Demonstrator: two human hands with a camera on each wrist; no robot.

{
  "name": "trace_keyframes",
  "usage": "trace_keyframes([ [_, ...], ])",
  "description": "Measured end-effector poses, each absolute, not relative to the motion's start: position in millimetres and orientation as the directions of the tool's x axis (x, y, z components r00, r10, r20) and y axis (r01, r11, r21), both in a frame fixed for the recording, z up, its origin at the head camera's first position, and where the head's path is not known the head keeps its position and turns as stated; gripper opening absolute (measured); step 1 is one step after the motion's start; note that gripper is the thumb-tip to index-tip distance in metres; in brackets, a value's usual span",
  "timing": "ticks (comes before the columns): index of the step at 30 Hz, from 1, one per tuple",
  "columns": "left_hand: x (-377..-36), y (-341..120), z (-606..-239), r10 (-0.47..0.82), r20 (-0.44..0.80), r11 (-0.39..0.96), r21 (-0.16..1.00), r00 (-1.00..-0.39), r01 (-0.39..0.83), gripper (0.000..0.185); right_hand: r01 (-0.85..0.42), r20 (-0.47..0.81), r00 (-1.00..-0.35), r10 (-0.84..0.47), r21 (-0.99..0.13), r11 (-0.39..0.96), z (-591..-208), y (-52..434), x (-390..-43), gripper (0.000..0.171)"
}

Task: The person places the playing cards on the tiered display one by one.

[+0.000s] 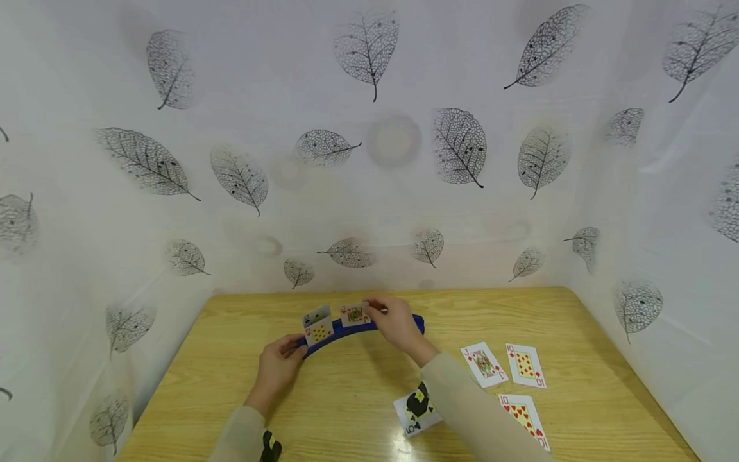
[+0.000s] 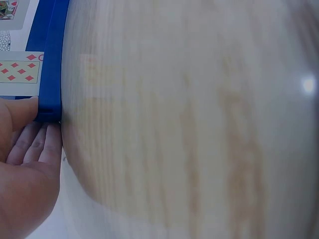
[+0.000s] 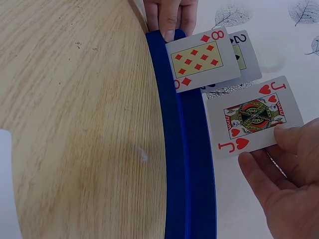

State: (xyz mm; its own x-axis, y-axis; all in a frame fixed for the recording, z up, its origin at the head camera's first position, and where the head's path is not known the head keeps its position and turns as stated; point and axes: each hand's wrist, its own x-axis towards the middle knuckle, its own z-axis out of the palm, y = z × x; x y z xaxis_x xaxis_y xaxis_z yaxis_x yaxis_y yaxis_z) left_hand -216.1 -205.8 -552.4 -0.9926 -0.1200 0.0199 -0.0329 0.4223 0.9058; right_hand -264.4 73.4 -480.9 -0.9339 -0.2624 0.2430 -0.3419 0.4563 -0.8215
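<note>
A curved blue playing-card holder lies across the far part of the table. My left hand grips its left end, thumb in front and the other fingers curled beneath in the left wrist view. Near that end the eight of diamonds stands in the groove, overlapping the two of spades behind it. Thumb and fingers of my right hand pinch the jack of hearts by its outer edge. That card is upright at the holder, just right of the other two in the head view.
Face up at the table's right lie the jack of diamonds, ten of diamonds and ten of hearts. The five of clubs is partly covered by my right sleeve. A leaf-printed curtain surrounds the table's back and sides.
</note>
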Motion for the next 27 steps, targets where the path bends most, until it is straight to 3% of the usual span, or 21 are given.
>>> trace_keyframes([
  [27, -217.6, -206.0, -554.0, -0.117, 0.043, 0.418, 0.908, -0.992, -0.010, 0.032, -0.399, 0.290, -0.911, -0.293, -0.800, 0.449, -485.7, 56.7, -282.8, 0.024],
])
